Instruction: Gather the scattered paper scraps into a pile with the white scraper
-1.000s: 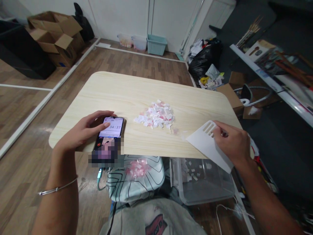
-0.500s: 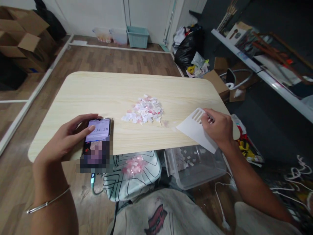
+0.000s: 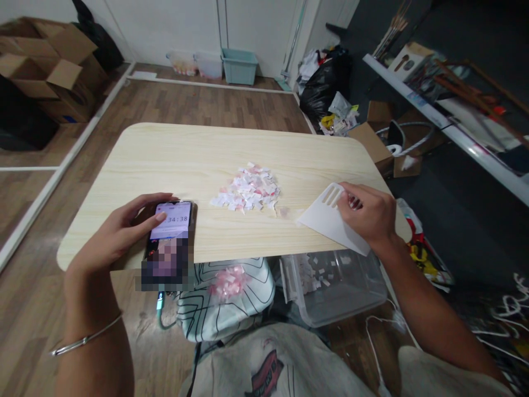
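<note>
My left hand (image 3: 119, 231) is closed around the left side of a phone (image 3: 173, 226), its thumb on the screen, which shows timer digits above a blurred picture. A cable runs from the phone's lower end. At the table's right, my right hand (image 3: 370, 215) grips a white slotted scraper (image 3: 328, 220) by its slotted edge, the flat blade tilted near the tabletop. Between the hands, a heap of small white and pink paper-like pieces (image 3: 252, 188) lies on the light wooden table (image 3: 177, 154). I cannot tell whether the blade touches the table.
Below the table's near edge, a patterned cushion (image 3: 198, 317) bears a pile of pink wrapped-looking pieces (image 3: 229, 282). Beside it, a clear plastic bin (image 3: 343, 298) holds scattered white scraps. Cardboard boxes (image 3: 70, 77) stand at the far left, a shelf (image 3: 413, 94) at the right.
The whole view has shifted slightly, so everything sits a little further right. Both hands keep the same hold on the phone and the scraper.
</note>
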`<state>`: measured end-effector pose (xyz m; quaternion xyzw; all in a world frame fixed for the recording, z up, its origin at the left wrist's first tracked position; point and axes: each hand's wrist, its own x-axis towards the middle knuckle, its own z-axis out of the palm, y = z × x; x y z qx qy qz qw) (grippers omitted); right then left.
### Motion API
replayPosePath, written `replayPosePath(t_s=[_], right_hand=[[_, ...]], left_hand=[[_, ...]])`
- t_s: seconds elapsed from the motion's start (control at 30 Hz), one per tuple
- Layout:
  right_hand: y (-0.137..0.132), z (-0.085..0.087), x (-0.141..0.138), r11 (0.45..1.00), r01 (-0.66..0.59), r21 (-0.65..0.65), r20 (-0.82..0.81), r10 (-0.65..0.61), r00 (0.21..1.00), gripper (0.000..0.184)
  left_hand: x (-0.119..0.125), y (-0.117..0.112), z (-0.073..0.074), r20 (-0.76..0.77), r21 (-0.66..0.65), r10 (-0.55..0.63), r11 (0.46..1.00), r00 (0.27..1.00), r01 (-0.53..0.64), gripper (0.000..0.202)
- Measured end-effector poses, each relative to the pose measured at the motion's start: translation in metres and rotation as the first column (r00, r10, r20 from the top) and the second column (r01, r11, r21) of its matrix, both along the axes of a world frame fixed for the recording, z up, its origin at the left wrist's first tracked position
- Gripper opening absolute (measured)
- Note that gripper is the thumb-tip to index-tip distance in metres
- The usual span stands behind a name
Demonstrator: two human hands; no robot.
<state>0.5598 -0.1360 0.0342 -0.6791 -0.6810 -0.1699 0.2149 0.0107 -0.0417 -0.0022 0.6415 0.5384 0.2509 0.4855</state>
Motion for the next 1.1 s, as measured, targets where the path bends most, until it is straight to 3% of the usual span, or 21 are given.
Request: replayPosePath(t_s=[0.17,0.37,0.6,1.1], right_hand=[[-0.001,-0.002,-0.001,0.996,-0.083,0.021,0.029,0.083,0.996,0.041],[-0.005,-0.009,0.007,0.980,-0.175,0.099,0.080,0.168,0.983,0.041],[-0.003,-0.008,0.013,0.983,-0.085,0.161,0.104,0.069,0.992,0.041],[-0.010,-0.009,0.023,0.992,0.016,0.122,0.069,-0.025,0.997,0.044]], left_hand=[[0.007,-0.001,0.003,-0.017,0.052,0.015,0.999,1.000,-0.014,0.067],[0.004,0.001,-0.004,-0.038,0.083,0.038,0.996,0.999,-0.035,0.074],[0.000,0.001,-0.006,-0.016,0.054,0.031,0.998,0.999,-0.030,0.073],[0.000,0.001,-0.003,-0.082,0.111,0.000,0.994,0.997,0.009,0.070]])
